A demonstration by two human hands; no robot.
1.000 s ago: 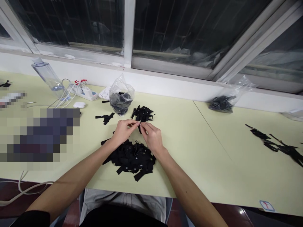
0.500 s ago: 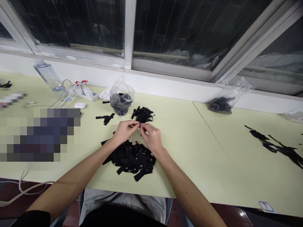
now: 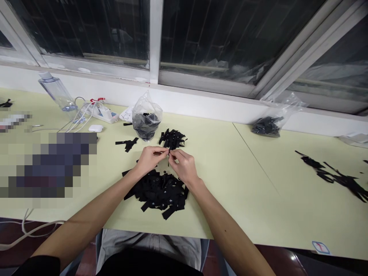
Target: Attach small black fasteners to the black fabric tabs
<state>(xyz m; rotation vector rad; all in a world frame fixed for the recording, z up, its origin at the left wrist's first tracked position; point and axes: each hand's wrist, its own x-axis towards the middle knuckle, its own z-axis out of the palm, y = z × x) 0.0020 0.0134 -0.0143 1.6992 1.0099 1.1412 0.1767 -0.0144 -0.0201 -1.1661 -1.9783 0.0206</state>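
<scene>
My left hand (image 3: 150, 158) and my right hand (image 3: 184, 165) meet above the table, each closed in a pinch. Between their fingertips is a small black fabric strip (image 3: 169, 152), mostly covered by the fingers. Below my hands spreads a large pile of black fabric strips (image 3: 161, 193), some bearing small white marks. Just beyond the fingertips lies a smaller heap of black strips (image 3: 173, 138). A tiny black ring (image 3: 165, 172) rests at the large pile's far edge.
Behind my left hand stands a clear plastic bag (image 3: 147, 120) of black pieces; a few loose strips (image 3: 128, 144) lie near it. Farther left are a water bottle (image 3: 59, 94), a power strip (image 3: 102, 113) and a white case (image 3: 96, 128). Another bag (image 3: 267, 125) and black straps (image 3: 342, 180) lie right.
Both hands stay pinched together in almost the same spot, with slight finger movement. The whole view has shifted a little.
</scene>
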